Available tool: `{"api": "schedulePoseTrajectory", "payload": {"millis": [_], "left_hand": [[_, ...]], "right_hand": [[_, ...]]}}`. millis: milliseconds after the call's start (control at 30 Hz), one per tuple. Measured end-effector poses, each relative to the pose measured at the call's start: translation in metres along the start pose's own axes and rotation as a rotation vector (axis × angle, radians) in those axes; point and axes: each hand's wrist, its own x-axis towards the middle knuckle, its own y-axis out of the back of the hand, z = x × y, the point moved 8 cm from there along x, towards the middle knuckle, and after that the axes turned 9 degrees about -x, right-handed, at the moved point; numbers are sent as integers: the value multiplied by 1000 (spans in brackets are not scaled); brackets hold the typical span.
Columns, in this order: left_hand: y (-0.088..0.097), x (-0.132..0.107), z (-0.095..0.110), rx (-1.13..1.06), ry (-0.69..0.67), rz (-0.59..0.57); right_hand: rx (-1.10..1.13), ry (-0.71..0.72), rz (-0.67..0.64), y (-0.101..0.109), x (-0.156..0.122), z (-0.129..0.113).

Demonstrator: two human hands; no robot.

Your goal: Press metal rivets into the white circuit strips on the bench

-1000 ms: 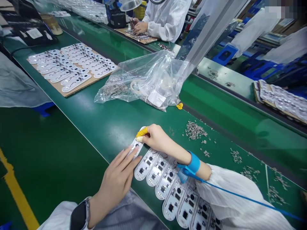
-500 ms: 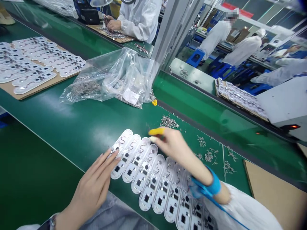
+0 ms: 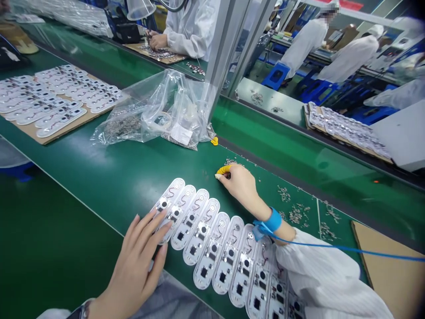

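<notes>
A row of white oval casings (image 3: 206, 235) with small circuit boards, black parts and thin wires lies across the green bench. My left hand (image 3: 137, 261) rests its outstretched fingers over the lower part of the leftmost casings, palm down. My right hand (image 3: 239, 182) is beyond the row, beside a pile of small metal parts (image 3: 234, 160), with thumb and forefinger pinched together. A yellow finger cot (image 3: 224, 169) covers its forefinger, and a blue wrist strap (image 3: 272, 220) with a cord circles the wrist. Whatever sits between those fingertips is too small to make out.
Clear plastic bags (image 3: 179, 115) of metal parts stand behind the row. On the left, a cardboard sheet (image 3: 49, 141) carries many casings. More small metal parts (image 3: 297, 214) lie scattered at right near bare cardboard (image 3: 388, 252). Across the divider a co-worker's hands (image 3: 157, 40) handle parts.
My right hand has moved away from the casings' upper ends to the metal-parts pile, its fingers now pinched. My left hand's fingers have spread slightly. The view has shifted a little.
</notes>
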Motion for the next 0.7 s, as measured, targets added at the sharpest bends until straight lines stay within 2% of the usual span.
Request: {"api": "schedulePoseTrajectory", "payload": {"millis": [67, 167, 267, 333, 467, 700], "left_hand": [[0, 0, 3, -19, 0, -7], [-1, 2, 6, -51, 2, -8], [0, 6, 9, -83, -4, 16], [-1, 10, 13, -96, -15, 18], [-4, 12, 20, -118, -42, -12], [-7, 7, 26, -149, -78, -30]], "right_hand": [[6, 52, 5, -1, 0, -4], [43, 123, 31, 12, 0, -5], [60, 104, 67, 30, 2, 5], [5, 67, 43, 34, 3, 13], [-89, 61, -37, 25, -4, 20], [-91, 189, -85, 3, -15, 12]]}}
